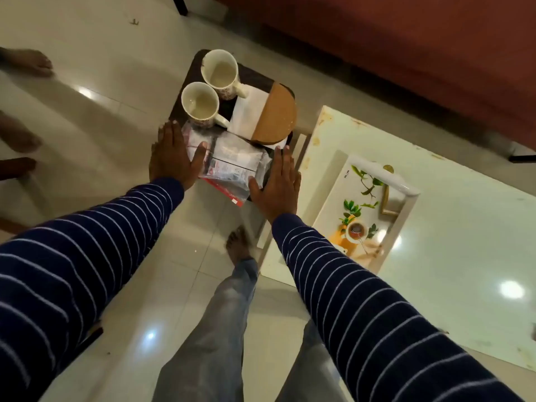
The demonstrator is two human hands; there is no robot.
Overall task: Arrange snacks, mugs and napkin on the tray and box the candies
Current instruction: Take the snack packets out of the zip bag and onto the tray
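Observation:
I hold a dark tray out over the floor, gripped at both near sides. My left hand clasps its left edge, thumb resting on a clear snack packet. My right hand presses the right edge. On the tray stand two empty cream mugs at the far left. A white napkin lies beside them, partly under a round cork board. A red packet sticks out under the clear one.
A white table stands to the right, carrying a white box with a leaf print. A red sofa runs along the back. Another person's bare feet are at the left on the glossy tiles. My own foot is below the tray.

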